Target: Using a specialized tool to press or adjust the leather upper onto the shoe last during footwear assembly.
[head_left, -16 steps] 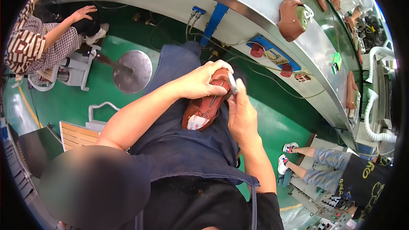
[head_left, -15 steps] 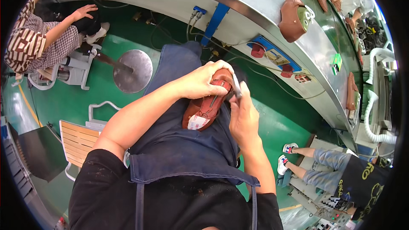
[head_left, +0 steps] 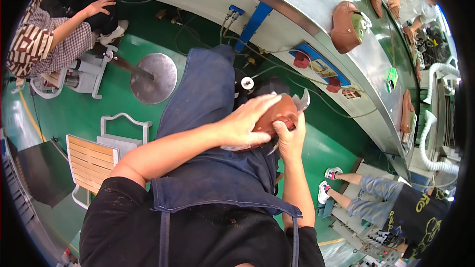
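A brown leather shoe [head_left: 280,111] is held over my lap, tilted, with its toe end partly covered by my hand. My left hand [head_left: 243,124] lies along its left side, thumb below and fingers stretched over the upper. My right hand [head_left: 291,137] grips a silver metal hand tool [head_left: 303,100] with a curved, pointed head; its thin other end pokes out below the fingers. That thumb presses on the shoe's reddish edge. The tool's exact kind is hidden by the hand.
A metal bench [head_left: 292,7] curves across the far side, with another brown shoe [head_left: 345,27] on it. Far left, a seated person [head_left: 54,39] is beside a round metal disc [head_left: 153,78]. A slatted wooden chair [head_left: 91,162] stands left; another person [head_left: 396,202] is right.
The shoe has turned over, from showing its laced or slotted upper to showing smooth brown leather, and shifted right. My left hand has opened flatter; the tool's curved head has come into sight.
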